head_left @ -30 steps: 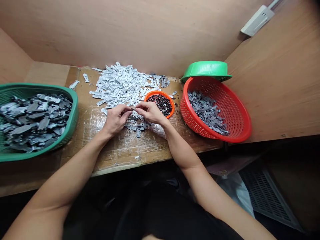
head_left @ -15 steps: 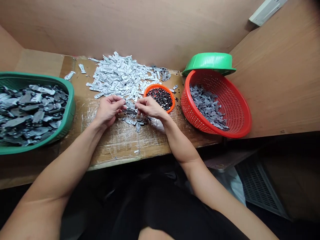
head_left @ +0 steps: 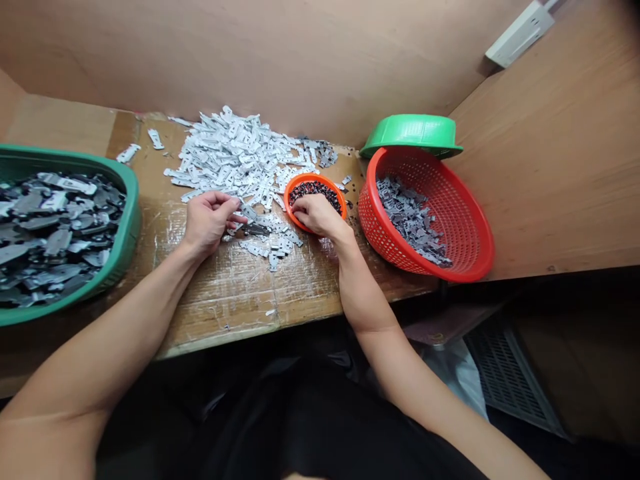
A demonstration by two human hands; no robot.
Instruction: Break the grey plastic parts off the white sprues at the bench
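Note:
My left hand (head_left: 210, 219) is closed in a pinch above the board, with a grey metal part (head_left: 247, 209) at its thumb and fingertips; the hold is partly hidden. Just beyond its fingers lies a darker metal piece (head_left: 256, 229) among loose flat grey plates (head_left: 274, 252). My right hand (head_left: 319, 215) dips into the small orange bowl (head_left: 343, 195), its fingers curled together among small dark, shiny rivet-like pins (head_left: 327, 191). Whatever those fingertips grip is too small to make out. Behind both hands spreads a heap of pale metal parts (head_left: 235, 150).
At left stands a green basket (head_left: 131, 220) full of assembled-looking metal pieces (head_left: 55, 220). A tilted red basket (head_left: 467, 233) with small grey parts (head_left: 410, 220) is on the right, with a light green basin (head_left: 415, 133) behind it. Wooden panels (head_left: 300, 60) enclose the cardboard-covered worktop (head_left: 220, 300).
My right hand has left the spot beside my left hand and moved right into the orange bowl. My left hand stays pinched in much the same place. The view has shifted slightly.

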